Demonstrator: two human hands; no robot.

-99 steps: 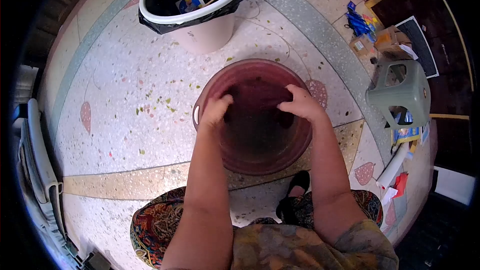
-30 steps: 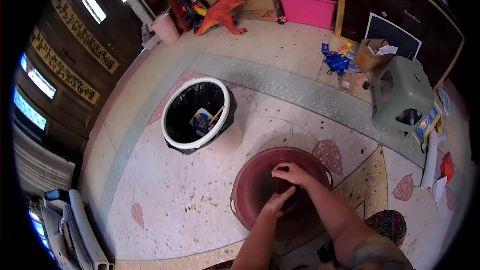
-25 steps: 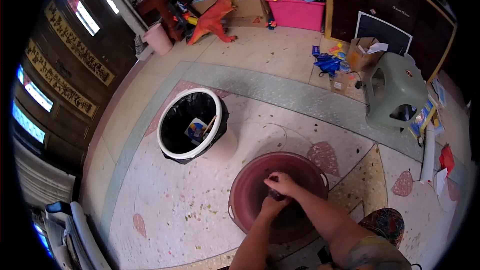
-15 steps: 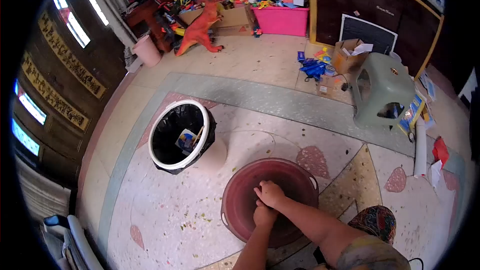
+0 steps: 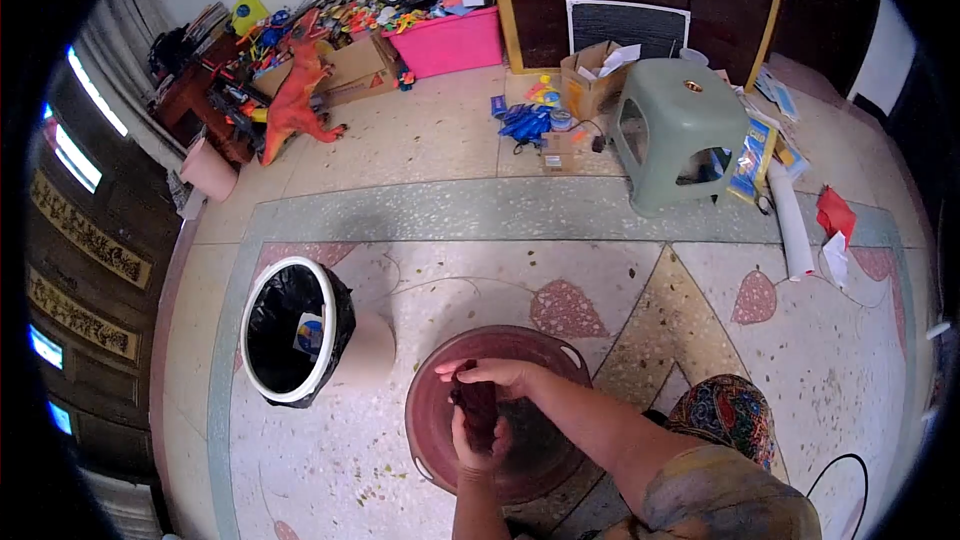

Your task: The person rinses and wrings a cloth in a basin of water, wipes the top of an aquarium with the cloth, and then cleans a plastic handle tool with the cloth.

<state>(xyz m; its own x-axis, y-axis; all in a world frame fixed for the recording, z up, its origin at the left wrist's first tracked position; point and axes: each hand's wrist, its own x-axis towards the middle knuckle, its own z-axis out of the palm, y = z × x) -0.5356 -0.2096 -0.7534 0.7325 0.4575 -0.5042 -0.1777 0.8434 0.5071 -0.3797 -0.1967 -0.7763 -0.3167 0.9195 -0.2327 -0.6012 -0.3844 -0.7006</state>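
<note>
From where I stand, the dark maroon, oblong bundle point(image 5: 478, 402), perhaps wet cloth, is up in both hands, roughly upright above the basin. The left hand point(image 5: 476, 446) has its fingers curled around the lower part, palm beneath. The right hand point(image 5: 500, 376) is closed over the upper end, its fingers reaching across to the left. Neither looks slack, though the bundle hides some of the fingers.

Directly below the grip is the wide, round, maroon plastic basin point(image 5: 432, 405) with pale handle slots. Its near side is partly behind the forearms, so I can't tell whether anything else lies in it.

As to how far things have got, I'd call it midway: the bundle is clear of the basin floor, but neither hand has let go or set it down.

Left of the grip and slightly beyond stands the pale pink bin point(image 5: 367, 352) with a white rim and black liner. Well beyond, to the right, is the grey-green plastic stool point(image 5: 690, 105); far ahead on the left, the orange-red toy dinosaur point(image 5: 294, 105).
</note>
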